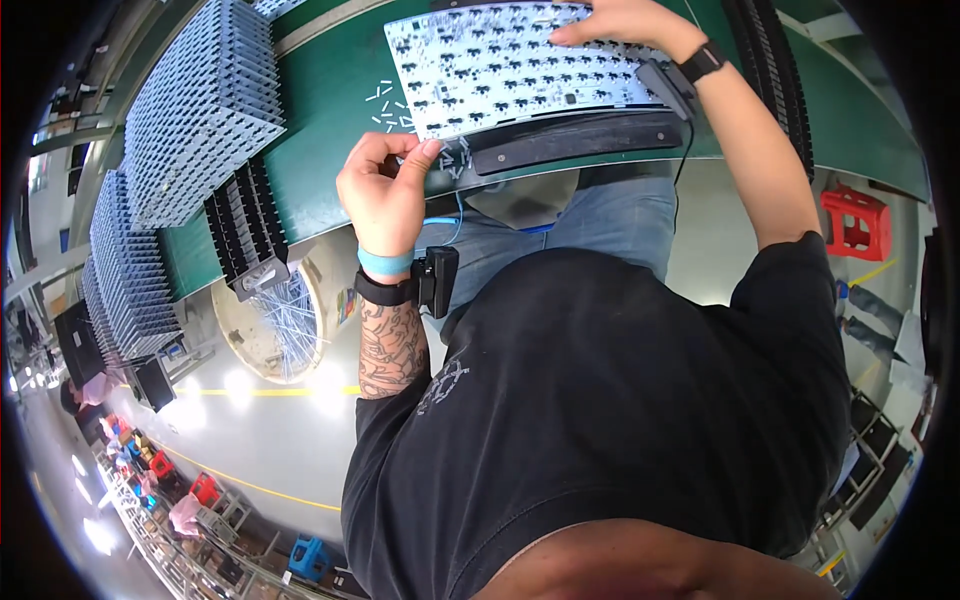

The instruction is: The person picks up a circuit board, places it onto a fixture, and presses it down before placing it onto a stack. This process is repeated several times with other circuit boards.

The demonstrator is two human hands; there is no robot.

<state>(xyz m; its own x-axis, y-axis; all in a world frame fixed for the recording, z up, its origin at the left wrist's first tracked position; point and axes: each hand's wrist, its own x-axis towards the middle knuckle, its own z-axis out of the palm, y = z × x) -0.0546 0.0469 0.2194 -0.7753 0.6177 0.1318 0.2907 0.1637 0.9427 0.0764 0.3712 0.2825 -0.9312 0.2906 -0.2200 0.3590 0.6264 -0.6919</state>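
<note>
A large white circuit board [500, 75] with rows of black marks lies tilted on the green bench, by a black bar [580, 142] along the near edge. My left hand [385, 185] is closed at its near left corner, thumb and fingers pinched on that corner. Small white strips [388, 112] lie scattered beside this hand, and more [455, 158] lie by the black bar. My right hand [630, 22] rests over the far right part of the board, thumb stretched out across it. The tips of its other fingers are cut off by the upper edge.
Tall stacks of similar boards [205, 120] stand at the left on the green bench [325, 180], near a black slotted rack [245, 225]. Another slotted rack [770, 75] is at the right. Below the bench, a round bin [235, 325] holds thin pale strips. A red stool [855, 222] stands right.
</note>
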